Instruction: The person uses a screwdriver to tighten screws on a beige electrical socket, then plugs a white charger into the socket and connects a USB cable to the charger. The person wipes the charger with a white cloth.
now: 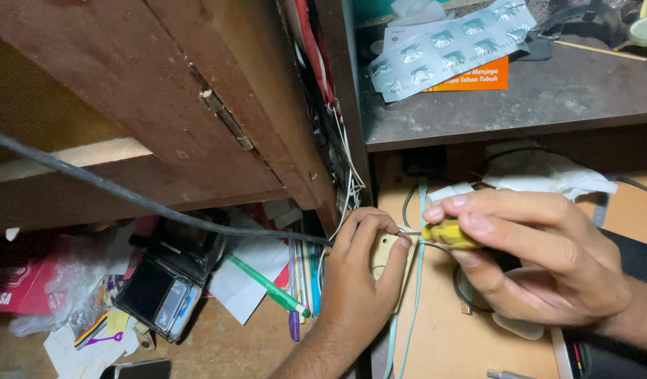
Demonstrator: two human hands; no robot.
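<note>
Head view looks down on both hands meeting at a small cream plastic box (388, 254) on the tan tabletop (449, 337). Left hand (358, 281) is wrapped around the box, fingers curled over its top edge. Right hand (534, 256) pinches a yellow-handled screwdriver (446, 235), its thin metal tip touching the box. A black cable (127, 193) runs in from the left to the box. Just left lie a green pen (264, 284) and a black wallet (158, 291).

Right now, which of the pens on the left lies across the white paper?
The green pen. It lies slanted over the white paper, while the other pens stand close together beside the left hand.
</note>
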